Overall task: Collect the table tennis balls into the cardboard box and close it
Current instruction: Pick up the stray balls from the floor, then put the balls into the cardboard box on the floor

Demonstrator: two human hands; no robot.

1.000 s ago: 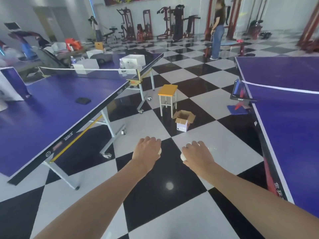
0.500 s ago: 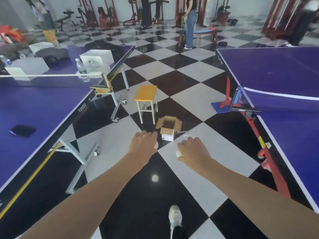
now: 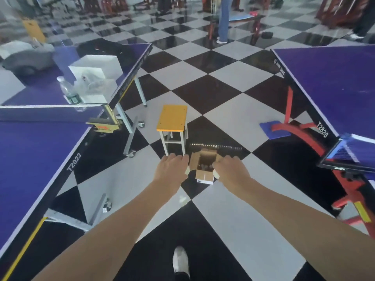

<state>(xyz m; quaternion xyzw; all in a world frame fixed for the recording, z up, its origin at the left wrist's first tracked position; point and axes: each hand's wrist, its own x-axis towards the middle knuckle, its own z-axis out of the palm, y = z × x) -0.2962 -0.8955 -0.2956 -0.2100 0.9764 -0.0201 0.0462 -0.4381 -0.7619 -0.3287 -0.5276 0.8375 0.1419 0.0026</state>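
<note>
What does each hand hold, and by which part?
The left hand encloses a table tennis ball in curled fingers; the right hand encloses a second ball.

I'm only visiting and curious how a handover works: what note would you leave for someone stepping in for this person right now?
Left hand: curled round a white ball.
Right hand: curled round a second white ball.
Cardboard box: on the floor beside the yellow stool, flaps open, just beyond and between the hands. Its contents are too dim to tell.
Done: two balls in hand, close to the box.
Left: drop both in, look for any more balls, fold the flaps shut.
</note>
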